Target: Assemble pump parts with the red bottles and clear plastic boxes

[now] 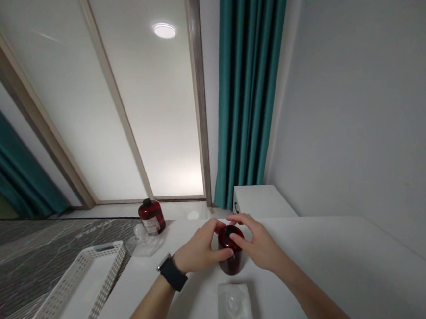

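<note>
A dark red bottle [231,265] with a black cap [231,230] stands upright on the white table [296,280]. My left hand [201,246], with a dark watch at the wrist, curls round the bottle's left side. On the right, my right hand [258,244] has its thumb and fingers at the black cap. Just in front of the bottle lies a clear, frosted-looking box [235,310] with a rounded shape inside that I cannot make out. The bottle's lower front shows no readable label.
Another red bottle [151,217] with a black cap and pale label stands at the table's far left corner. Beside it lies crumpled clear plastic [146,243]. A white perforated basket [112,265] is left of the table. Behind are a white cabinet [260,197] and a teal curtain [251,87].
</note>
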Available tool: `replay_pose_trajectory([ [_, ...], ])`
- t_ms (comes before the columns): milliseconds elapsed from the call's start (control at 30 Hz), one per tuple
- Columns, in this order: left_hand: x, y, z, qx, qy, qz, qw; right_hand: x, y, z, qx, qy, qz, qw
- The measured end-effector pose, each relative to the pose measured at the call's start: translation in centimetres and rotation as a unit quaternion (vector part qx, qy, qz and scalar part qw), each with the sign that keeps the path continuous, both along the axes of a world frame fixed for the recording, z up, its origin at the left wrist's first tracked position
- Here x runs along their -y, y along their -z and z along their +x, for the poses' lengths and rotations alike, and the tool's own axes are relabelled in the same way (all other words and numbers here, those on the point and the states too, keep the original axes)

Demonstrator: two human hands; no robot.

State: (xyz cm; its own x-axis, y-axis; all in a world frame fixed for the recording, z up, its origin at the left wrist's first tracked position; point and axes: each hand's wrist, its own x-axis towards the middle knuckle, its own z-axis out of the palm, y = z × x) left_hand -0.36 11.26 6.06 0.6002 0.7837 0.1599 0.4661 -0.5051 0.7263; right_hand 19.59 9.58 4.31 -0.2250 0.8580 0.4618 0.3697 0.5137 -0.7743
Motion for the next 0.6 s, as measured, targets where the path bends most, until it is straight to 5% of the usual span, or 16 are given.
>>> replay_pose_trajectory([
  [233, 0.6, -0.5, 1.2, -0.089, -0.076, 0.032, 0.993, -0.2, -0.1, 0.7, 0.004, 0.017, -0.002, 1.000],
  [367, 0.8, -1.1, 1.0, -0.143, -0.090, 0.084, 0.982, -0.4, 0.0, 2.7, 0.009, -0.054, -0.061, 0.997],
  [467, 0.5, -1.3, 0.6, -0.110, -0.090, 0.098, 0.985, -0.6, 1.0, 3.5, 0.011, -0.119, -0.138, 0.983],
  [600, 0.1, -1.1, 0.6, -0.036, -0.114, 0.138, 0.983, -1.0, 2.9, 2.3, -0.049, -0.143, -0.149, 0.977],
])
